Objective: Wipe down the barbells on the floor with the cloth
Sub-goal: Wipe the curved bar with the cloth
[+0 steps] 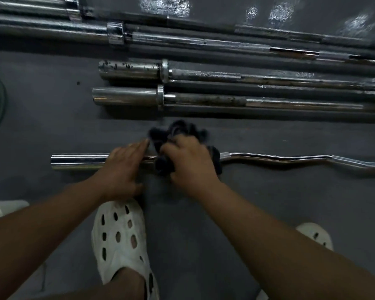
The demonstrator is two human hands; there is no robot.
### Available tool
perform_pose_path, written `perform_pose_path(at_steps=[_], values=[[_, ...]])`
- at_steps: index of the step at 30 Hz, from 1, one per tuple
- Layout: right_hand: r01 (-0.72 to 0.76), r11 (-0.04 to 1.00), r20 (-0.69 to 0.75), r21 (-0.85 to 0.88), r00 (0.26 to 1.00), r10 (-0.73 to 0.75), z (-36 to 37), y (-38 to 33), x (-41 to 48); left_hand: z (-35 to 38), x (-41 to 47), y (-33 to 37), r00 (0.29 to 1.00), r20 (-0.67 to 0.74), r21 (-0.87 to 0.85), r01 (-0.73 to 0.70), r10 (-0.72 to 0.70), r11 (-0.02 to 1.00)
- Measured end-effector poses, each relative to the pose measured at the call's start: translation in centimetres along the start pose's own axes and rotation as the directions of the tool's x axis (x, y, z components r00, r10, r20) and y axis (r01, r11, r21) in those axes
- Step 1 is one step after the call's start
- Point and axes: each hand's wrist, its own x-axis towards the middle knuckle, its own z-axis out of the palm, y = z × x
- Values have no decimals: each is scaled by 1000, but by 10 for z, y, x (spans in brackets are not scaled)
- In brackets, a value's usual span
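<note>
The right hand (189, 162) grips a bunched dark cloth (178, 132), fingers curled into it, and presses it onto the curl bar (290, 159) where the chrome sleeve meets the bent shaft. Just beside it, the left hand (121, 167) rests on the sleeve with its fingers straight, holding nothing. The bar lies on the dark floor (268, 202). Beyond it, straight barbells (128, 97) lie side by side, some with rusty shafts. A white perforated clog (119, 239) stands near the bar, below the left hand.
</note>
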Motion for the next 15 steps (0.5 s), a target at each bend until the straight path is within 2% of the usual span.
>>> perform_pose_path(at_steps=[1,3,5,8,10,13,15], values=[[50,999,42,-1,998,-50,7,0,-10,2,0,-1,1000,-1,2,1,-1,1000],[-10,1000,59,22,998,9,9,33,-29,1,1,1,1000,-2,9,4,-4,1000],[-221,975,8,34,975,221,1,83,-37,1,1,0,1000,-3,1,10,-10,1000],[-531,847,8,-32,847,531,-25,133,-22,-2,1,2,1000,-3,-4,5,-5,1000],[-527,850,-3,17,850,527,-30,115,-4,-2,2,3,1000,-11,5,0,0,1000],[-338,937,43,90,941,335,-9,67,-16,-2,1,3,1000,-11,-7,-4,4,1000],[-331,941,48,67,943,329,-7,80,-38,-1,-1,2,1000,7,-16,-12,12,1000]])
